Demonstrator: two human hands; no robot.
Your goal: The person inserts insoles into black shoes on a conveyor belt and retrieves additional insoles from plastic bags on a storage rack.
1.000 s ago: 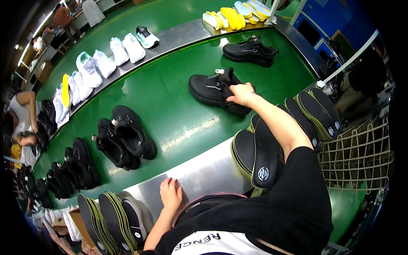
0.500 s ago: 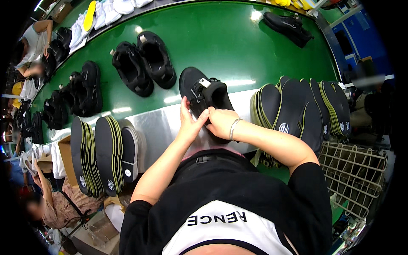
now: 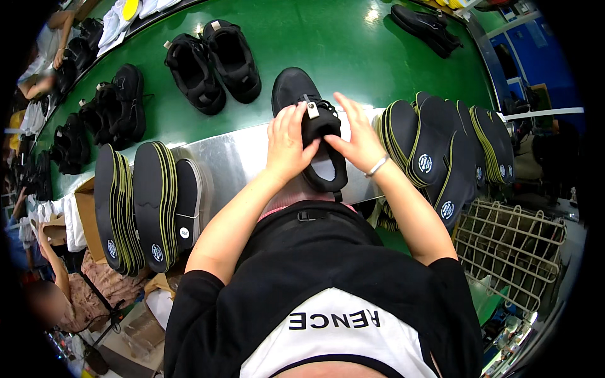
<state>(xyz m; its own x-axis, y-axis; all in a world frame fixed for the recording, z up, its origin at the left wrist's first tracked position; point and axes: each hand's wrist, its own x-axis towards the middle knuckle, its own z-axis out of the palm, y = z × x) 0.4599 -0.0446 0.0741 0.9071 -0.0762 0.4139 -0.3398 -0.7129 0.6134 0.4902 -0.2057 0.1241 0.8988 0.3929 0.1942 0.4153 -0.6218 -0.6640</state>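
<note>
A black lace-up sneaker (image 3: 293,86) lies on the metal strip in front of me, toe pointing away and heel toward my waist. Its padded tongue carries a small white tag, and a pale inner sole shows through the opening. My left hand (image 3: 287,145) is closed on the shoe's left side, fingers by the laces and thumb at the opening. On the right side, my right hand (image 3: 360,140), with a bracelet at the wrist, has its thumb against the tongue. Its other fingers are stretched out beside the laces.
Stacked dark insoles with yellow-green edges stand left (image 3: 155,211) and right (image 3: 425,148). More black shoes (image 3: 232,62) rest on the green table (image 3: 302,38), with a single shoe (image 3: 425,28) far right. A wire basket (image 3: 510,252) hangs near right. Other people work at the left.
The shoe has straightened and its opening now faces me more. My right hand has moved from the collar to the right side, fingers spreading. My left hand has moved up along the shoe.
</note>
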